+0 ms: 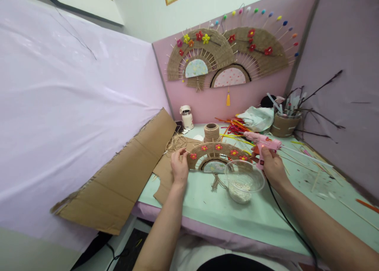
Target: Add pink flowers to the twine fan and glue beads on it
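A twine-wrapped fan (226,149) with red flowers stands upright over the table. My left hand (179,165) is closed on the fan's left end, fingers pinched at its edge. In my right hand (274,166) is a pink glue gun (260,141), its nozzle pointing left above the fan's right end. Some of the right fingers, behind the gun, are near that end; whether they touch it I cannot tell. A clear plastic cup (240,190) with pale grains and a clear lid or rim is in front of the fan. A twine tassel (215,183) hangs below the fan.
Behind the fan stands a twine spool (211,132), with a white bottle (186,117) further left. Cardboard (118,180) leans at the left. A pot (284,125) with twigs is at the back right. Sticks lie on the table (266,211); the gun's black cord runs down its right side.
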A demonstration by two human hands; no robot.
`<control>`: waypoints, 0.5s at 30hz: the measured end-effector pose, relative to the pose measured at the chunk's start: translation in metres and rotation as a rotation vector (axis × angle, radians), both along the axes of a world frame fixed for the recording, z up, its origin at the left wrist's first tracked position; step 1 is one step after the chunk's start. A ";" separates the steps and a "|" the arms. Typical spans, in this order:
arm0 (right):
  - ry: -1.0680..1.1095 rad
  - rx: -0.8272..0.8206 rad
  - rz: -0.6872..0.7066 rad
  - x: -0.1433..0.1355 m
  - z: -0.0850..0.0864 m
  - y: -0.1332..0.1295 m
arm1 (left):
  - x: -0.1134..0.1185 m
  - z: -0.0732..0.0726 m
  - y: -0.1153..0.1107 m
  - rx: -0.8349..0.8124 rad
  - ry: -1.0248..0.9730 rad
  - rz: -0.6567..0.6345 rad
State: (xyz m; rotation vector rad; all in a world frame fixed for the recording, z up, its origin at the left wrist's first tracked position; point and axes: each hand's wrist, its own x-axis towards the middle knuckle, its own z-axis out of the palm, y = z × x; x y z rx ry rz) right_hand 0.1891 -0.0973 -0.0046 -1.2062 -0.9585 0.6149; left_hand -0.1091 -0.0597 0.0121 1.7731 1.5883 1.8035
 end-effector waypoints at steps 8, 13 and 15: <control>0.048 0.003 -0.005 0.000 -0.001 0.001 | 0.000 0.001 -0.001 0.009 0.029 0.004; 0.097 0.025 0.002 0.001 -0.004 0.003 | 0.000 0.001 0.000 0.008 0.027 0.000; 0.115 0.026 0.006 0.001 -0.004 0.003 | 0.000 0.000 0.000 0.007 0.032 0.004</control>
